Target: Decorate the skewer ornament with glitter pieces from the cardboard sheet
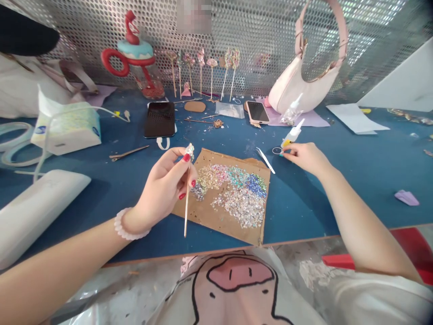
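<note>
Left hand [165,183] pinched the stick [186,207], gem-covered tip [190,149] up, over the cardboard's [208,216] left side. Right hand [306,155]: fingers nearly together beside glue bottle [294,132], grip unclear. Squeezing the tip risked stripping its covering.

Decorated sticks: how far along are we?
Looks done: the row of decorated sticks standing at the back. In hand: a gold stick with a sparkly top, in the left hand; can't tell if its top is complete. Left, probably: more decorating, as plenty of loose gems lie on the cardboard. Final count unclear.
</note>
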### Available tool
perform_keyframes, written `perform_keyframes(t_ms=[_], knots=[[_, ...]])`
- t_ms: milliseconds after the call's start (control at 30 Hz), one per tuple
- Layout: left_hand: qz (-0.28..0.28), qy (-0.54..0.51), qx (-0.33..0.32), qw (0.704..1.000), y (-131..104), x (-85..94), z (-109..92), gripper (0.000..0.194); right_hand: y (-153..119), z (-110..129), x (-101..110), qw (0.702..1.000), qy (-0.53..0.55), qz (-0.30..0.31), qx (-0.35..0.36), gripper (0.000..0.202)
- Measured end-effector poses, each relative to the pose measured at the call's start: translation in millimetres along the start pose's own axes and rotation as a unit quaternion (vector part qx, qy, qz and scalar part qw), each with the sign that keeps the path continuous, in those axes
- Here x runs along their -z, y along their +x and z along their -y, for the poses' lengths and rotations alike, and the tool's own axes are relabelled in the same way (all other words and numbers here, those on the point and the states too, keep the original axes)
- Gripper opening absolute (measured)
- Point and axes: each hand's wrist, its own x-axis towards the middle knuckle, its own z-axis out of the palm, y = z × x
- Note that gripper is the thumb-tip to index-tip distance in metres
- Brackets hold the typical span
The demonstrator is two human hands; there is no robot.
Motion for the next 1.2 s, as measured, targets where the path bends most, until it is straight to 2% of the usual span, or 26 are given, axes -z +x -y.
perform_keyframes(t_ms=[167,267,367,533,633,733,867,1000,1200], knots=[[0.007,0.002,0.005,1.000,1.0,-0.5,0.8,0.011,-2.7,5.5,-1.0,0.998,0.029,-0.034,0.032,0.012],[0.035,0.015,0.015,0.999,3.4,0.2,4.7,0.012,-7.5,19.7,0.0,0.993,0.064,-0.073,0.072,0.012],[0.094,0.033,0.034,0.994,5.4,2.7,11.4,0.018,-15.9,47.8,-1.5,0.981,0.108,-0.096,0.132,0.010],[0.169,0.051,0.083,0.981,3.3,4.5,18.7,0.029,-38.7,112.5,-11.2,0.944,0.184,-0.099,0.256,0.006],[0.205,0.060,0.124,0.969,0.9,2.4,18.9,0.029,-52.7,146.6,-16.9,0.917,0.216,-0.092,0.322,0.007],[0.223,0.070,0.162,0.959,-0.4,0.0,17.8,0.029,-62.2,168.7,-20.9,0.897,0.238,-0.099,0.359,0.007],[0.240,0.067,0.197,0.948,-2.0,-1.2,16.1,0.025,-68.9,179.7,-26.2,0.879,0.250,-0.126,0.387,0.008],[0.252,0.059,0.213,0.942,-3.0,-1.3,16.9,0.025,-73.0,181.7,-31.3,0.874,0.241,-0.144,0.397,0.009],[0.241,0.067,0.224,0.942,-2.9,-2.4,18.0,0.026,-76.3,184.8,-32.0,0.864,0.254,-0.155,0.407,0.012]])
